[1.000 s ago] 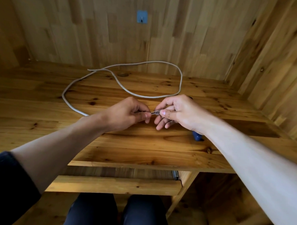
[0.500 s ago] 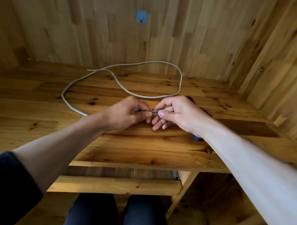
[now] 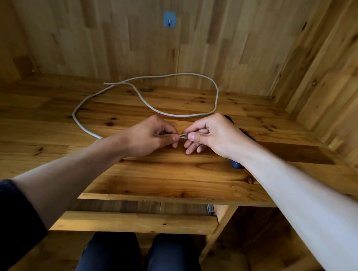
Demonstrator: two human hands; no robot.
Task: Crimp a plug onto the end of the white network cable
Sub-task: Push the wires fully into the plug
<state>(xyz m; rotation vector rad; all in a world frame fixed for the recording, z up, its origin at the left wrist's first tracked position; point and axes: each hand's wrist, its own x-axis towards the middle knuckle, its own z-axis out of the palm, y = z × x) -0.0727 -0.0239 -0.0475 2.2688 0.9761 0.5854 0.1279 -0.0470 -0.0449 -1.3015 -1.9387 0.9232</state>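
The white network cable [image 3: 123,84] lies in a loose loop on the wooden desk [image 3: 172,175] and runs under my left wrist. My left hand [image 3: 151,135] pinches the cable's near end, which its fingers hide. A small clear plug [image 3: 183,136] shows between the two hands, pinched by the thumb and forefinger of my right hand [image 3: 212,134]. The hands almost touch, a little above the desk's middle.
A blue and black crimping tool [image 3: 237,164] lies on the desk under my right forearm, mostly hidden. A blue hook [image 3: 169,19] is stuck on the wooden back wall. A wooden side wall stands at the right. My knees show below the desk's front edge.
Both hands stay together at the same spot; the right hand has shifted very slightly and the plug remains between the fingertips.
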